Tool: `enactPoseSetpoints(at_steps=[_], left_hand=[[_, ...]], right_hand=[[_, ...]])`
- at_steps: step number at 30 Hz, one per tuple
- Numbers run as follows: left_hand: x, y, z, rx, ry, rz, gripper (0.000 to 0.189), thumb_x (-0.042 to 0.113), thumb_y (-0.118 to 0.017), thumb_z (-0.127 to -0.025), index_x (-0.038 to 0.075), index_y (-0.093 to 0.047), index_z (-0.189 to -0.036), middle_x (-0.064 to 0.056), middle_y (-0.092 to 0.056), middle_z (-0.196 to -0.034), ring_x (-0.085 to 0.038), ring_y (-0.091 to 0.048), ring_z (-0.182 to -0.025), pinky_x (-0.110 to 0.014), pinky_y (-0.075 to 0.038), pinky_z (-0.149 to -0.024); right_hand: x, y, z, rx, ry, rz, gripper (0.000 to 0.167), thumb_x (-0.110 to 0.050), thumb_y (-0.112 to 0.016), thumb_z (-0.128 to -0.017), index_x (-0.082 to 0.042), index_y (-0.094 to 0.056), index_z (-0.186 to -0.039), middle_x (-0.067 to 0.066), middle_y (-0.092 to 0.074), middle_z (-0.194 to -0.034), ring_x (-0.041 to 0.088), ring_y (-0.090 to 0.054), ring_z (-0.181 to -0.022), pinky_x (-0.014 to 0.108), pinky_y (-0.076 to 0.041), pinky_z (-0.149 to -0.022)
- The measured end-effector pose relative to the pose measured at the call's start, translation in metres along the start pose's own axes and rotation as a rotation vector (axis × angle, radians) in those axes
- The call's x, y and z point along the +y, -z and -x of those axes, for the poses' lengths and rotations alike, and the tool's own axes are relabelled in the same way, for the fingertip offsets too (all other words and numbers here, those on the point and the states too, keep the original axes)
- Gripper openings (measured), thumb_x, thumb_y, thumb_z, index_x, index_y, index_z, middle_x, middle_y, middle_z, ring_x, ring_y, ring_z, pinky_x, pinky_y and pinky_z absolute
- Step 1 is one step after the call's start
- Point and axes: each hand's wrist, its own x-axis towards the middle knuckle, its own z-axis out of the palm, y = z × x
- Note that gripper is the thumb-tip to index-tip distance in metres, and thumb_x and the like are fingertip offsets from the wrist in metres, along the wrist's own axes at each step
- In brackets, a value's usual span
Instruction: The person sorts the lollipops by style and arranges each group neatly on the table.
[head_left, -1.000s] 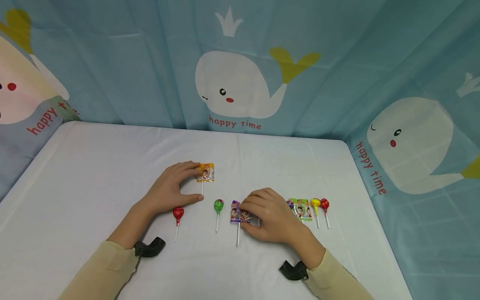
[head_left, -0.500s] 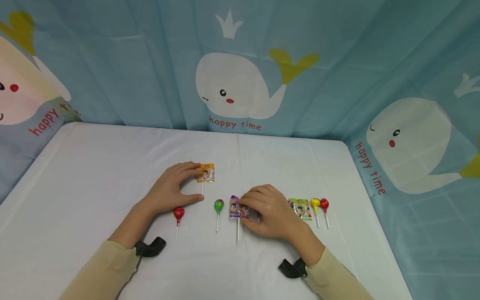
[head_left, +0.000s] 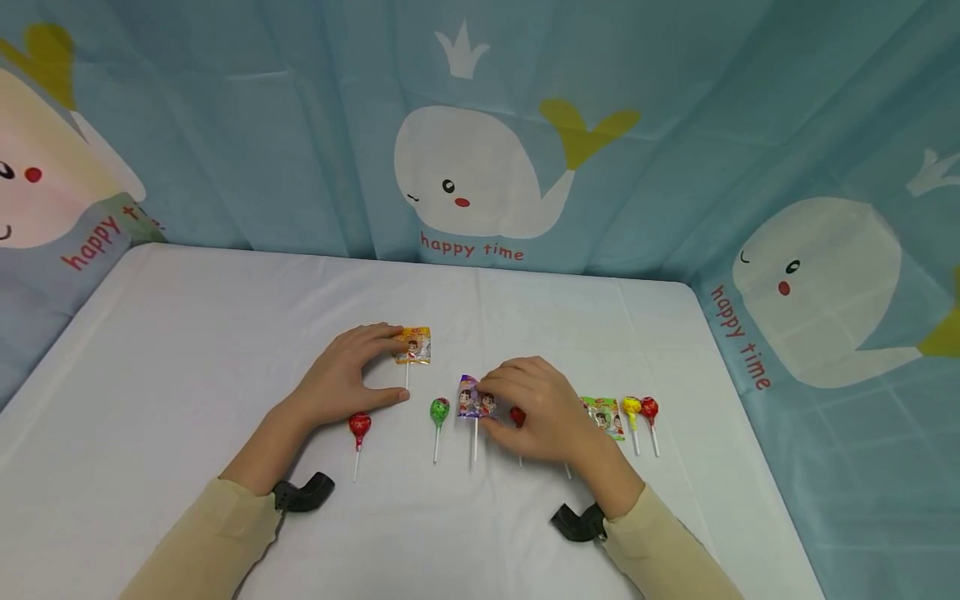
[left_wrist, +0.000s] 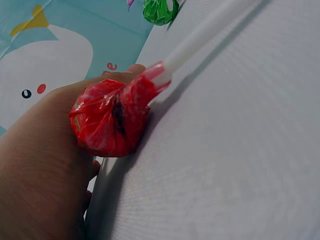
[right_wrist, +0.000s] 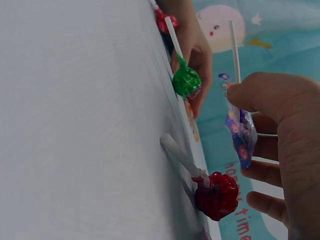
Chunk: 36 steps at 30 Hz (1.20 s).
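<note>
My right hand [head_left: 536,408] pinches a purple-wrapped lollipop [head_left: 468,402] by its wrapper between thumb and fingers. In the right wrist view the purple-wrapped lollipop [right_wrist: 242,132] is raised off the white cloth, its stick pointing up in that view. My left hand [head_left: 345,371] rests on the table, fingertips over the edge of an orange-wrapped lollipop [head_left: 415,346] and thumb near its stick. Beside the left wrist lies a red lollipop [head_left: 360,427]. Between the hands is a green lollipop [head_left: 439,410]. Another red lollipop [right_wrist: 216,196] lies under my right hand, partly hidden in the head view.
To the right of my right hand lie a green-wrapped lollipop [head_left: 604,417], a yellow lollipop [head_left: 632,407] and a red lollipop [head_left: 649,408]. A further white stick [head_left: 567,471] shows below the right hand, its head hidden. Blue whale-print curtain [head_left: 300,167] stands behind the white table [head_left: 225,300].
My right hand has moved away from me and slightly left with the purple-wrapped lollipop, uncovering part of the red lollipop beneath. My left hand has stayed in place.
</note>
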Motion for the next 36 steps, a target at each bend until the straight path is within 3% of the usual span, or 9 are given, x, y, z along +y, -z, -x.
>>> enactPoseSetpoints(at_steps=[36], left_hand=[[0.004,0.003,0.0,-0.002,-0.012,-0.01,0.071,0.049,-0.091,-0.085,0.022,-0.069,-0.147,-0.002,-0.051,-0.166,-0.033,-0.037,-0.158,-0.064,-0.025,-0.129]], right_hand=[[0.002,-0.008,-0.037,0.022,-0.062,0.005,0.036,-0.032,-0.083,-0.092,-0.014,-0.08,-0.122,-0.003,-0.077,-0.12,0.017,-0.069,-0.118,0.039,-0.053,-0.106]])
